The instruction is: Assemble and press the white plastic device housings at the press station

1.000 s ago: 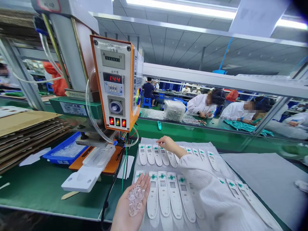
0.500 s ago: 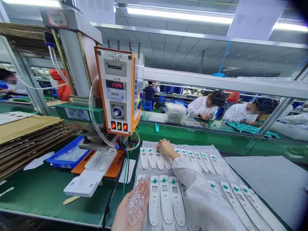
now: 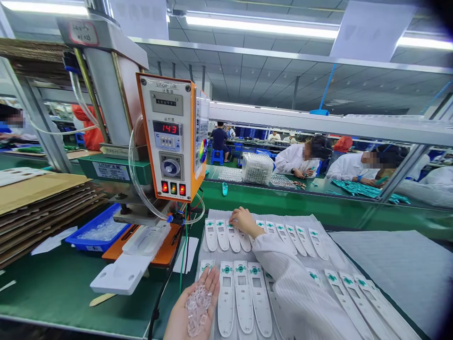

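Note:
My left hand [image 3: 191, 307] lies palm up at the bottom, its fingers stretched out and slightly cupped under a heap of small clear plastic pieces [image 3: 198, 304]. Over the back row my right hand [image 3: 245, 222] bends down with fingers together, its tips at the green-marked top end of a white plastic housing [image 3: 233, 240]. Whatever is between those fingertips is hidden. Long white housings [image 3: 226, 300] with rectangular windows lie in two rows on a white foam sheet [image 3: 299, 221]. My right forearm covers part of both rows.
On the left stands a press with a control box [image 3: 170, 137] and a white fixture [image 3: 118, 271] on an orange base. Behind it is a blue tray [image 3: 94, 243] of clear pieces. Stacked cardboard [image 3: 42, 198] lies far left. Co-workers [image 3: 295, 158] sit across the bench. A black cable [image 3: 161, 283] runs down the front.
The view has shifted slightly. My right hand stays at the same housing with its fingers little changed, and my left hand still bears the clear pieces. The red display went from 144 to 143.

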The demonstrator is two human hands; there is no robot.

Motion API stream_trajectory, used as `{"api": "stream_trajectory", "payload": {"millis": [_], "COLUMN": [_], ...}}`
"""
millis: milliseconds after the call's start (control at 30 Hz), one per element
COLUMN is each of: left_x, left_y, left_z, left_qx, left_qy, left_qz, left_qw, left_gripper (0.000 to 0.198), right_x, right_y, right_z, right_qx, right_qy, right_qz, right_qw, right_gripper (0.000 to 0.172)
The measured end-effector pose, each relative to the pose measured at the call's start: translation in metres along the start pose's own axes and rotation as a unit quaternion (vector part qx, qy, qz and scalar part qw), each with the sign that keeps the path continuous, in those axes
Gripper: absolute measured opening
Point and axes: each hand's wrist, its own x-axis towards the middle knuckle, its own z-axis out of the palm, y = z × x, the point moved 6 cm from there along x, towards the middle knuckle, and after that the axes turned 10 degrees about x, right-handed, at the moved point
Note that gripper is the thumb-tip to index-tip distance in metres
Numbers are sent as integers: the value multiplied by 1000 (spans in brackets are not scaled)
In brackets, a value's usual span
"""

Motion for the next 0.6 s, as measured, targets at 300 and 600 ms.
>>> {"api": "stream_trajectory", "payload": {"millis": [300,600], "left_x": [7,10], "left_y": [0,-2], "left_z": [-7,-5], "left_qx": [-4,-17], "left_qy": [-1,-8], "left_qz": [6,7], "left_qw": [1000,1000], "left_gripper": [50,53], "right_x": [2,-1], "right_y": [1,1], "right_z": [1,1], "right_qx": [-1,-5], "right_qy": [2,3], "right_qz": [4,-4], "right_qw": [1000,1000], "right_gripper": [23,23]}}
